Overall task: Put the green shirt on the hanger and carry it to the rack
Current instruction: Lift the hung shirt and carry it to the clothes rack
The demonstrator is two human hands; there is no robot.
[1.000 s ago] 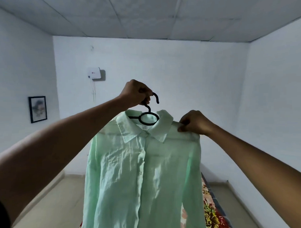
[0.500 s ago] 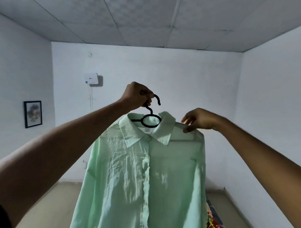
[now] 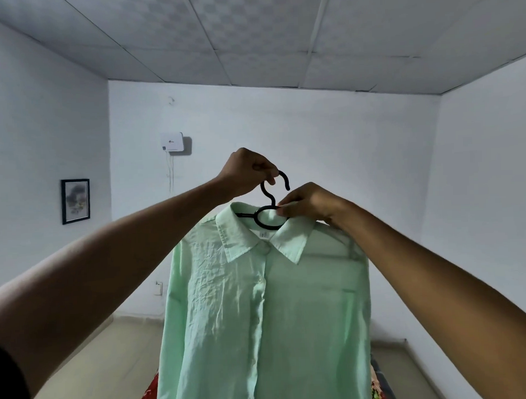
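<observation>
Left hand (image 3: 249,173): raised at head height; fingers curled round the hook of the black hanger (image 3: 269,206), gripping it just below the hook's curve; bears the garment's weight
Right hand (image 3: 311,205): raised beside the left, near but not touching it; thumb and fingertips pinch the collar fabric at the back of the neck, right against the hanger's ring
Green shirt (image 3: 259,304): hangs on the hanger, held up in mid-air in front of the person; front faces the camera; placket closed, collar spread to both sides; fabric creased on its left half as seen; hanger bar shows faintly through the cloth on the right shoulder
Hanger: upright; hook tip points right and down; ring sits inside the collar opening
Rack: out of frame
Room: framed picture (image 3: 75,201) on the left wall; white wall box (image 3: 172,142) on the far wall with cords hanging below it; patterned red cloth (image 3: 148,396) low behind the shirt
</observation>
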